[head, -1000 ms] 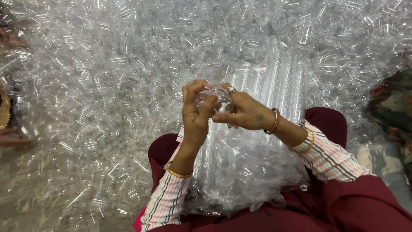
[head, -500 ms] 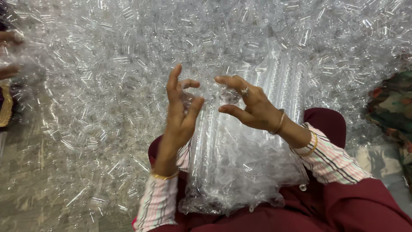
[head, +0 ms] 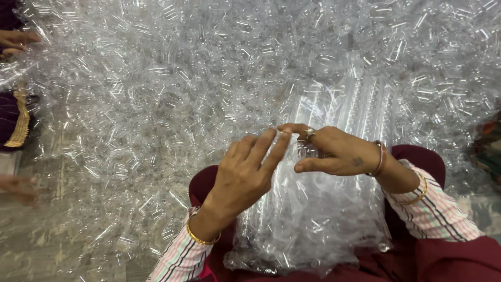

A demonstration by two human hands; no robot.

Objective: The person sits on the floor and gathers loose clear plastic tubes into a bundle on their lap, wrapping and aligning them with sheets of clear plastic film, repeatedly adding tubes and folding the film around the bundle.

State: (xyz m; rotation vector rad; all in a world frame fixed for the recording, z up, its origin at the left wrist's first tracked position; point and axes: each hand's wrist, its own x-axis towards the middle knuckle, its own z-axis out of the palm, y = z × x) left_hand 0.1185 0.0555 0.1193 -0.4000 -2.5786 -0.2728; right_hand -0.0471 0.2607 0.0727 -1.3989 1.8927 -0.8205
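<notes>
Head view, the only one we've got. Our left hand [head: 242, 175] is raised w/ its back to us, fingers [head: 266, 146] straight and spread apart, gripping nothing we can see; its palm side is hidden. Our right hand [head: 334, 151] sits just beside it, fingertips nearly touching. Thumb and forefinger curl around a small clear plastic piece [head: 305, 150], but it's transparent and half covered by the fingers, so we can't tell its shape, nor whether they're truly pinched on it. A ring [head: 310, 133] shows on that hand, bangles at both wrists.

Under both hands a clear bag of plastic pieces [head: 313, 224] rests on our lap, its bottom edge lost vs. the maroon cloth. Beyond, a heap of loose clear pieces [head: 182, 78] fills the frame; single items blur together and the surface beneath is mostly hidden. At the left edge, another person's hand [head: 18, 39] is cut off by the frame.
</notes>
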